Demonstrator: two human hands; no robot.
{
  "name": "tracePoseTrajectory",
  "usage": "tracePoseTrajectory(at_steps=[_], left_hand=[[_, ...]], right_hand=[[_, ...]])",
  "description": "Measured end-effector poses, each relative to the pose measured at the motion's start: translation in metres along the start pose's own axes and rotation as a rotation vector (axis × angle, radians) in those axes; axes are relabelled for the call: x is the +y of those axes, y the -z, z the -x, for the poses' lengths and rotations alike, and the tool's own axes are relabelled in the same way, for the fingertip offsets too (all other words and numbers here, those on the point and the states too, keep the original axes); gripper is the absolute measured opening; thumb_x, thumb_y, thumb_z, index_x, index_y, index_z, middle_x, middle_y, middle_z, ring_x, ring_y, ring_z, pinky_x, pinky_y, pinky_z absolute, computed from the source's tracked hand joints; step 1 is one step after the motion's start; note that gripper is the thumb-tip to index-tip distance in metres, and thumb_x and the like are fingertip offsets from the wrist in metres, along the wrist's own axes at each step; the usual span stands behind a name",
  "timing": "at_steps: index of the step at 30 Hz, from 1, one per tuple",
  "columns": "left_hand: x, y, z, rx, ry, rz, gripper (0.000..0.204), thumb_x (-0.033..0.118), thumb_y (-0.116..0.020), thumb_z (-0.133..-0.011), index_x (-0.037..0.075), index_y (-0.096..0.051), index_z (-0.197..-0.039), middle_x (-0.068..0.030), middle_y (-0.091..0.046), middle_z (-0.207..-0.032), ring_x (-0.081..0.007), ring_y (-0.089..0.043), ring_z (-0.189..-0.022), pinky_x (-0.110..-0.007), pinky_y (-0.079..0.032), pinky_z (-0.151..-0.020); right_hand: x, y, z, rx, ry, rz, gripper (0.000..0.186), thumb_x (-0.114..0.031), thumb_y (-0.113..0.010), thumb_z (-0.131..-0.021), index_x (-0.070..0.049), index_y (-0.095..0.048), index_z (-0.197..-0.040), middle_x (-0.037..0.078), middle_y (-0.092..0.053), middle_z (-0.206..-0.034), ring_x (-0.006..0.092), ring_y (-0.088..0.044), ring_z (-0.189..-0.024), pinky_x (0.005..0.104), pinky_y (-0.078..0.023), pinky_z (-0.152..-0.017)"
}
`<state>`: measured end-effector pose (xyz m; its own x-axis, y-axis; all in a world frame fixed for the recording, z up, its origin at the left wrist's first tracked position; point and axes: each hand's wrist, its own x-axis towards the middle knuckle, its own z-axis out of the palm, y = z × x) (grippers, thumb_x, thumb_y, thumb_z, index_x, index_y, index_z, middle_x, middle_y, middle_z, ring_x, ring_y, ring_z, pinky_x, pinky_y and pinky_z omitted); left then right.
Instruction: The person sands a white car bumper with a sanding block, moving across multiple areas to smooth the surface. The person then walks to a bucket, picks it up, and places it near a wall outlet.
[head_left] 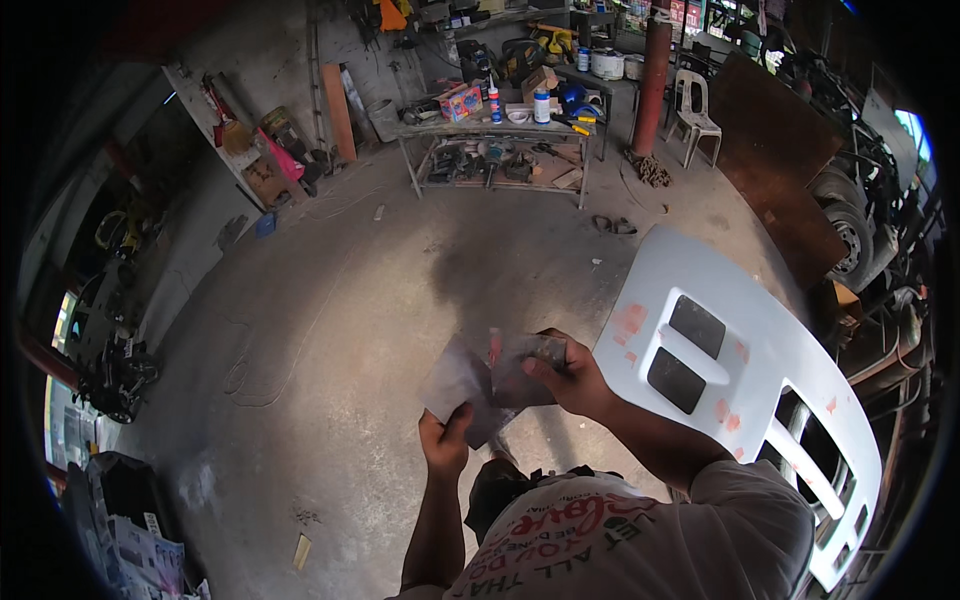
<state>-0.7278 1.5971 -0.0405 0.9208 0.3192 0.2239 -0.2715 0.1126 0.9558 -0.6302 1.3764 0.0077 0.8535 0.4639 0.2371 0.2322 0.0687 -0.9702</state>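
My left hand (446, 440) is closed on the lower edge of a thin grey sheet (457, 382), its thumb on top. A flat spreader (522, 372), dark and squarish, is gripped in my right hand (572, 376), with fingers behind and thumb in front. The spreader overlaps the sheet's right side. A small smear of reddish paste (495, 346) shows where the two meet. To the right of my right hand lies a pale grey car bumper (636, 292) with two rectangular openings. Several reddish patches (631, 319) mark its surface.
Ahead stands a cluttered workbench (420, 130) with bottles, boxes and tools. A red post (653, 90) and a plastic chair (694, 115) are at its right. Sandals (614, 225) lie on the floor. Wheels (846, 240) and parts line the right side; a thin cord (290, 375) trails at left.
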Motion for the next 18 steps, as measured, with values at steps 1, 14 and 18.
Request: tracePoseTrajectory(at_steps=[1, 14, 18], left_hand=[[0.003, 0.0, -0.038, 0.155, -0.059, 0.122, 0.022, 0.001, -0.062, -0.089, -0.005, -0.062, -0.11, -0.0059, -0.068, -0.096, -0.013, -0.063, -0.089, -0.028, -0.048, -0.08], [-0.071, -0.006, -0.412, 0.019, -0.025, -0.093, 0.027, 0.001, -0.058, -0.088, -0.008, -0.059, -0.114, -0.0115, -0.068, -0.1, -0.019, -0.065, -0.088, -0.032, -0.053, -0.079], [-0.108, -0.012, -0.553, 0.12, 0.058, -0.014, 0.025, 0.004, -0.055, -0.091, -0.008, -0.06, -0.112, -0.0124, -0.068, -0.099, -0.0205, -0.065, -0.09, -0.034, -0.053, -0.08]], right_hand=[[0.005, 0.006, -0.027, 0.114, 0.089, -0.142, 0.027, -0.023, -0.061, -0.102, -0.006, -0.054, -0.122, 0.004, -0.066, -0.108, 0.0163, -0.065, -0.103, 0.0301, -0.051, -0.086], [0.127, 0.06, -0.311, -0.181, -0.074, 0.437, 0.04, -0.006, -0.057, -0.096, -0.009, -0.055, -0.136, 0.013, -0.071, -0.11, 0.0245, -0.069, -0.093, 0.0347, -0.057, -0.077], [0.177, 0.089, -0.405, -0.25, -0.04, 0.893, 0.05, -0.001, -0.064, -0.079, -0.014, -0.065, -0.127, 0.006, -0.068, -0.124, 0.0255, -0.068, -0.103, 0.0403, -0.06, -0.081]])
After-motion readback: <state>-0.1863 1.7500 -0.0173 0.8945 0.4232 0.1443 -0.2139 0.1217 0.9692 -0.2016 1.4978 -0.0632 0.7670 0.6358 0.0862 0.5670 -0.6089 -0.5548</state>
